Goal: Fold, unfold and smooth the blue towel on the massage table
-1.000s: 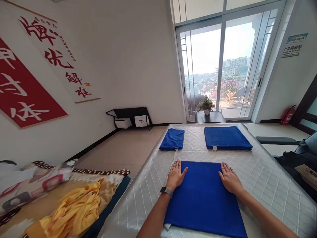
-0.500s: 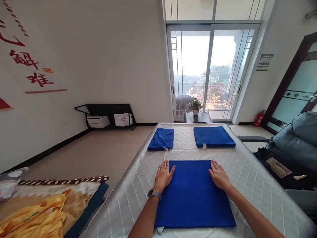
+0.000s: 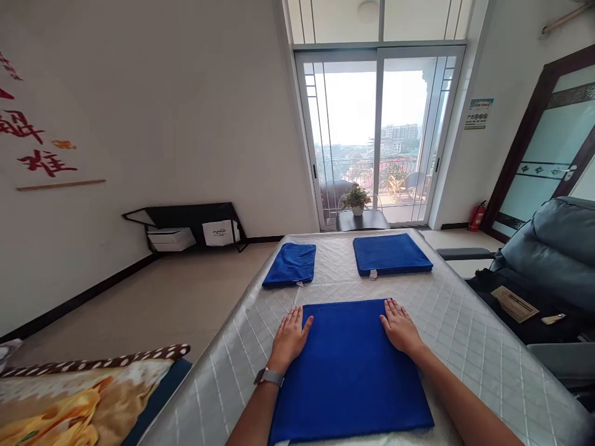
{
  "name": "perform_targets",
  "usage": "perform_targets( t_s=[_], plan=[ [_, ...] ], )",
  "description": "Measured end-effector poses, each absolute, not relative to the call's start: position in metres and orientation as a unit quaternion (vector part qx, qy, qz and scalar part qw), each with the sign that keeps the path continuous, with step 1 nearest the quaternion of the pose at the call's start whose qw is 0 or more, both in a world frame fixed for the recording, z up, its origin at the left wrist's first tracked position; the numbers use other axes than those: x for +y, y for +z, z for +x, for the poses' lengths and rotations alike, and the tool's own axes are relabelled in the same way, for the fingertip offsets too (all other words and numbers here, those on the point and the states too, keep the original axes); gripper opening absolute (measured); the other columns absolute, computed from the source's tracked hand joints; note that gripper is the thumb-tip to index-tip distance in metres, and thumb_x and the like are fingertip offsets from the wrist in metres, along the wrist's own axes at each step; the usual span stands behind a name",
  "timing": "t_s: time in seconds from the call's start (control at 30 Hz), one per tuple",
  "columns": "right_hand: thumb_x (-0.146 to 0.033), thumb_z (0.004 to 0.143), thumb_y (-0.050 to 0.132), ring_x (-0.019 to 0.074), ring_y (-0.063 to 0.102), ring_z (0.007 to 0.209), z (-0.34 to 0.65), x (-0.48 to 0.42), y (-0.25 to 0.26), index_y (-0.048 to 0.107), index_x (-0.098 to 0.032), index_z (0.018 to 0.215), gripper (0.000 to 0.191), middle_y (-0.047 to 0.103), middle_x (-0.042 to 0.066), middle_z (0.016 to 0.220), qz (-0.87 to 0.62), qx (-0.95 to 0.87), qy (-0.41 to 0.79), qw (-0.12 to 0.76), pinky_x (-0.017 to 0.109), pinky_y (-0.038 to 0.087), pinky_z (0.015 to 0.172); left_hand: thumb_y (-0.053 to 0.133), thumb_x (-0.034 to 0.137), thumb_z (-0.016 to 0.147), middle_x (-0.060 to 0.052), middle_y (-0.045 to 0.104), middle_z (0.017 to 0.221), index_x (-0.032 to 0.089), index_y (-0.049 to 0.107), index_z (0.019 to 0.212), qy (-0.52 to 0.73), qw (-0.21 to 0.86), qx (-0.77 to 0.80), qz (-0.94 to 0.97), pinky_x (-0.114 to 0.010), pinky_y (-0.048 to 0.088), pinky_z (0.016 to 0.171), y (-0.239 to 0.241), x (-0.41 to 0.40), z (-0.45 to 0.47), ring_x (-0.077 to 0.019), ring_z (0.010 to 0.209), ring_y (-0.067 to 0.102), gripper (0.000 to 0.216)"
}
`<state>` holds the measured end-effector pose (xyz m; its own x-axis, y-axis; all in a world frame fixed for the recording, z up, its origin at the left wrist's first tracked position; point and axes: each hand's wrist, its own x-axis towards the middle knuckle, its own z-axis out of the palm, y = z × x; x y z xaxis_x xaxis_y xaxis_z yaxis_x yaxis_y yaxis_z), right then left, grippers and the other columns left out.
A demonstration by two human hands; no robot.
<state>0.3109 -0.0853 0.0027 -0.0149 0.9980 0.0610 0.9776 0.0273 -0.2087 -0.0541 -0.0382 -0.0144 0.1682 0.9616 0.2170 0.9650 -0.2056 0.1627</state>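
1. Centres clock face on large blue cloth, twelve pointing toward sliding glass door. Lies flat on quilted, silver-white covering of desk, near side.
2. With left hand, at ten o'clock, touches cloth's edge close to far left corner. Released: fingers straight and together, thumb over blue fabric. Wears watch on that wrist.
3. With right hand, at two o'clock, touches opposite edge close to far right corner. Likewise released, laid flat, thumb angled inward on fabric.
4. At eleven, near but apart, includes smaller folded blue cloth, slightly rumpled on top.
5. At one, also apart, includes thicker folded blue stack, white label hanging from near side.
6. At twelve, past desk's far edge, shows plant in white pot, above dark chair.
7. At two, off desk, shows dark armchair; brown card on black fabric.
8. At nine, shows bedding with crumpled yellow cloth.
9. At ten, by wall, shows black rack with white boxes.
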Motion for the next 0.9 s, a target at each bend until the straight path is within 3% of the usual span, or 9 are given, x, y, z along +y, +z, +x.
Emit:
perform_targets(
  t_s=[0.2,0.53,0.9],
  plan=[
    [-0.039,0.104,0.024,0.0234,0.031,0.151,0.329,-0.08,0.006,0.037,-0.004,0.155,0.063,0.038,0.016,0.161,-0.716,-0.682,0.043,0.142,0.037,0.022,0.123,0.028,0.05,0.104,-0.018,0.049,0.154,0.009,0.051,0.145,-0.162,-0.005,-0.648,-0.744,-0.044,0.03,0.122,-0.008,-0.036,-0.056,-0.0272,0.146,0.042,0.062],
    [-0.037,0.1,0.035,0.0242,0.057,0.128,0.355,-0.073,0.005,0.061,-0.017,0.137,0.05,0.065,0.011,0.137,-0.696,-0.663,0.047,0.271,0.036,0.039,0.112,0.032,0.032,0.102,-0.012,0.061,0.144,0.012,0.063,0.135,-0.196,-0.037,-0.643,-0.739,-0.034,0.035,0.119,0.01,-0.034,-0.063,-0.0211,0.136,0.054,0.049],
    [-0.038,0.098,0.036,0.0249,0.062,0.115,0.358,-0.07,0.004,0.068,-0.024,0.13,0.047,0.072,0.007,0.123,-0.683,-0.663,0.079,0.297,0.039,0.042,0.106,0.039,0.034,0.101,-0.008,0.067,0.137,0.02,0.065,0.13,-0.233,-0.061,-0.643,-0.727,-0.037,0.04,0.114,0.018,-0.04,-0.061,-0.0214,0.129,0.059,0.042]
  ],
)
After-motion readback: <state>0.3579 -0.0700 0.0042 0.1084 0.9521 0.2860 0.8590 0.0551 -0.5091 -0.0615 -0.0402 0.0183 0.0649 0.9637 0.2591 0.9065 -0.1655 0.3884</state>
